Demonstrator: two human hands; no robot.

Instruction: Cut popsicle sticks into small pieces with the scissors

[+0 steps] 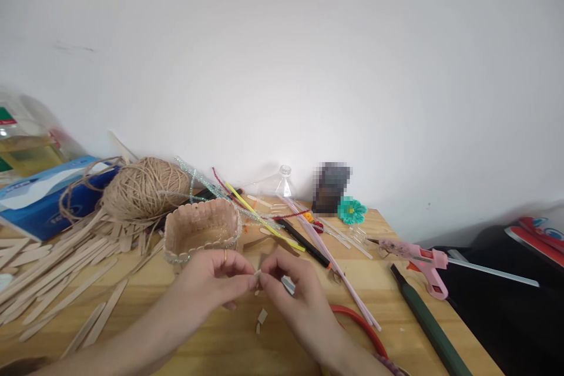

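Observation:
My left hand (215, 279) and my right hand (297, 288) meet fingertip to fingertip low in the middle of the view. Both pinch one small pale piece (258, 275), which looks like a bit of wooden stick; the fingers hide most of it. Below them, a couple of cut wooden bits (262, 316) lie on the tabletop. Scissors with a red handle (363, 326) rest partly under my right hand and forearm. Just behind my left hand stands a small basket (202, 211) made of craft sticks, with glittery trim around its lower edge.
Craft sticks (74, 270), a twine ball (147, 188) and a blue tissue pack (66, 194) crowd the left. Pipe cleaners and a black marker (304, 242) lie behind my hands. Right are a teal flower (352, 210), pink glue gun (423, 258) and dark-green tool (429, 317), near the table edge.

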